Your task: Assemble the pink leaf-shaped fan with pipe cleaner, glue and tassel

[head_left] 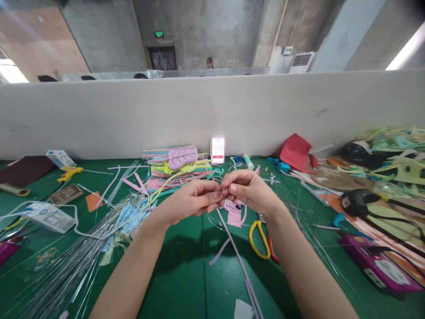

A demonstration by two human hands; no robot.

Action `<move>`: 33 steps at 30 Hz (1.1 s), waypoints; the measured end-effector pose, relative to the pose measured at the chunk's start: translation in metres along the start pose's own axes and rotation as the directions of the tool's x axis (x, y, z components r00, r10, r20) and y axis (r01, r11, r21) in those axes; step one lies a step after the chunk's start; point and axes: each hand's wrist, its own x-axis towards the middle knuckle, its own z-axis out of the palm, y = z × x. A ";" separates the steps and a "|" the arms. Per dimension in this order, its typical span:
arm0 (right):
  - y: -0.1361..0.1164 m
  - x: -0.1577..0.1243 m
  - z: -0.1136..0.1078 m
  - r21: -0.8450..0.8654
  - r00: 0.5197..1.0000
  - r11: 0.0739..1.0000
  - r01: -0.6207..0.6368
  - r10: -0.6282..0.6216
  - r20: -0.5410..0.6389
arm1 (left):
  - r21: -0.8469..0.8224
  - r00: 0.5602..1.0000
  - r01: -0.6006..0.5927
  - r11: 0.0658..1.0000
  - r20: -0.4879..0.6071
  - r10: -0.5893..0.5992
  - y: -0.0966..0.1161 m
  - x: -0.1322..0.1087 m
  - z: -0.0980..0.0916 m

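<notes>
My left hand [195, 197] and my right hand [247, 188] meet above the middle of the green table, thumbs and fingertips pinched together. What they hold between the fingertips is too small and hidden to make out. Just below them, a pink piece of sheet [234, 217] lies on the table. A long thin lavender strip [234, 243] runs from under the hands towards the front. Beside my right forearm lie scissors [259, 239] with yellow and red handles, partly covered by it. Behind the hands is a pile of coloured strips [166, 179] with a lavender leaf-patterned pad [182, 157] on top.
A lit phone [218, 149] leans against the white partition [199, 115]. To the left are a bundle of thin wires [73, 257], a yellow glue gun [69, 173] and a carton [49, 217]. At right lie a purple device [378, 263], red sheet [295, 153] and heaped strips.
</notes>
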 end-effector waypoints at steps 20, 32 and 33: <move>0.007 0.004 0.017 -0.147 0.883 0.951 0.271 -0.306 -0.357 | 0.464 0.924 -0.171 0.869 -0.230 0.305 0.005 -0.002 0.010; -0.007 -0.002 0.022 -0.228 0.919 0.949 0.220 -0.280 -0.277 | 0.749 0.874 -0.148 0.646 -0.207 0.440 0.009 -0.009 0.011; -0.006 -0.003 0.022 -0.243 0.916 0.944 0.224 -0.289 -0.277 | 0.771 0.872 -0.150 0.619 -0.192 0.450 0.008 -0.009 0.010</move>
